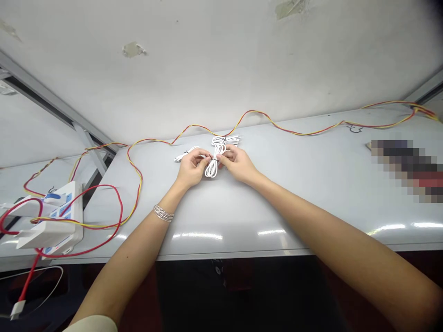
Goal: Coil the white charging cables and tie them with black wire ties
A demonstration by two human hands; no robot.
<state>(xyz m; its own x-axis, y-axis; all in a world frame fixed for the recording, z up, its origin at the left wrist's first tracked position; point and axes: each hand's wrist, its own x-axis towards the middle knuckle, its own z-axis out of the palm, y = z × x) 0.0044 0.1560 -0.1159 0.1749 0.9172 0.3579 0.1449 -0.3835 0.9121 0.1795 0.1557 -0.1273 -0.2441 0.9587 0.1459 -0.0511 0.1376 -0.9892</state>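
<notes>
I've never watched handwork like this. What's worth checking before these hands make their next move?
1. Left hand and right hand both on the coiled white cable: ok.
2. Dark tie on the bundle fastened: cannot tell, fingers crowd it.
3. Red-and-yellow wire clear of the bundle: not ok, it runs against the top loops.
4. Bracelet on the left wrist clear of the cable: ok.
5. White cable end joined to the bundle: cannot tell, the left hand hides the link.
</notes>
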